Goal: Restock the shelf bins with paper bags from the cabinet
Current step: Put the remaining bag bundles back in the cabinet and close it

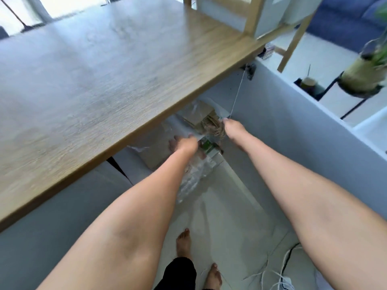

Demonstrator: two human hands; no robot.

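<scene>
Both my arms reach down into the open cabinet (272, 114) under the wooden countertop (104, 70). Brown paper bags (199, 114) with twine handles, wrapped in clear plastic, lie inside. My left hand (184, 144) grips the near edge of the plastic-wrapped pack. My right hand (233, 127) holds the same pack at its right side, next to the bundle of twine handles (214, 127). The fingertips of both hands are hidden behind the pack. The picture is blurred by motion.
The grey cabinet door (303, 122) stands open to the right. More clear plastic wrap (194, 176) hangs below the left forearm. My bare feet (184, 245) stand on the pale floor, with white cables (278, 275) at the lower right. A wooden shelf unit (253, 17) stands on the countertop.
</scene>
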